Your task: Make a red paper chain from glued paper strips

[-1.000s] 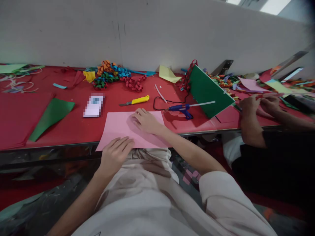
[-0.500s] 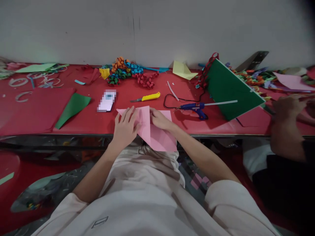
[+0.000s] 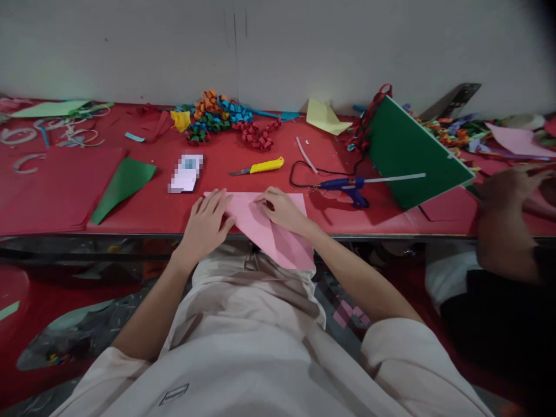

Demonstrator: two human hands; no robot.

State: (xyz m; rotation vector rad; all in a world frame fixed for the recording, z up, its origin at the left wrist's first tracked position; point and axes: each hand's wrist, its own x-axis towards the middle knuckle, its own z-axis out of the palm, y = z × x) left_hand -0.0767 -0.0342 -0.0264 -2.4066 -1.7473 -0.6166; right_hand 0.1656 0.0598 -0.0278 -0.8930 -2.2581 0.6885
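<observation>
A pink sheet of paper [image 3: 293,250] lies at the table's front edge, its near part overhanging above my lap. One part is folded over, leaving a slanted edge. My left hand [image 3: 207,223] rests flat on its left end with fingers spread. On the upper middle of the sheet is my right hand [image 3: 281,211], fingers bent and closed against the paper; the fingertips are partly hidden. Beyond the paper lie a yellow box cutter [image 3: 264,166] with its blade out and a phone [image 3: 186,172]. To the right is a blue glue gun [image 3: 345,185] with a glue stick in its back.
A green board [image 3: 412,156] leans at the right. Paper chains [image 3: 212,113] lie along the wall. Red sheets [image 3: 56,185] and a curled green sheet [image 3: 124,188] are at left. Another person's hand [image 3: 506,188] works at far right.
The raised pink flap now lies down flatter. My right hand has come from beside the flap to the top of the paper; my left hand has shifted slightly left.
</observation>
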